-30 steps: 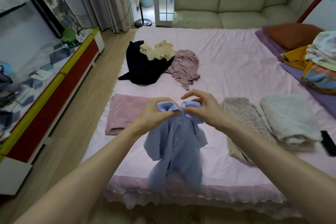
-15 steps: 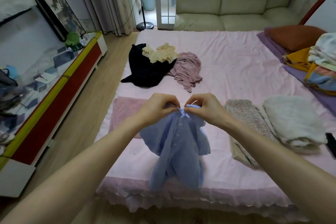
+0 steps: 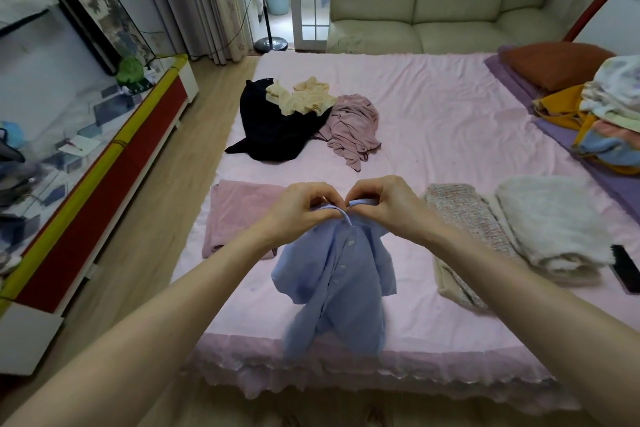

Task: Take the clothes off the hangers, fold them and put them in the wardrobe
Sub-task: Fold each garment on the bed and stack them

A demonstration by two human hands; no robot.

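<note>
A light blue button shirt (image 3: pixel 337 281) hangs over the near edge of the pink bed (image 3: pixel 450 121), held up by its collar. My left hand (image 3: pixel 299 210) pinches the left side of the collar and my right hand (image 3: pixel 384 204) pinches the right side, close together at the top button. No hanger can be made out under the shirt. Folded on the bed lie a pink garment (image 3: pixel 239 215) at the left, a speckled knit (image 3: pixel 460 229) and a white fluffy piece (image 3: pixel 550 232) at the right.
Unfolded black (image 3: pixel 273 128), cream (image 3: pixel 301 97) and mauve (image 3: pixel 353 128) clothes lie further back. A stack of bedding (image 3: pixel 613 118) and a rust pillow (image 3: pixel 554 62) sit at the right. A low red-yellow cabinet (image 3: pixel 104 163) lines the left; a sofa (image 3: pixel 433 7) stands behind. A black phone (image 3: pixel 627 269) lies at right.
My hands have drawn closer together at the collar's front and the shirt hangs slightly higher. The view has tilted up a little.
</note>
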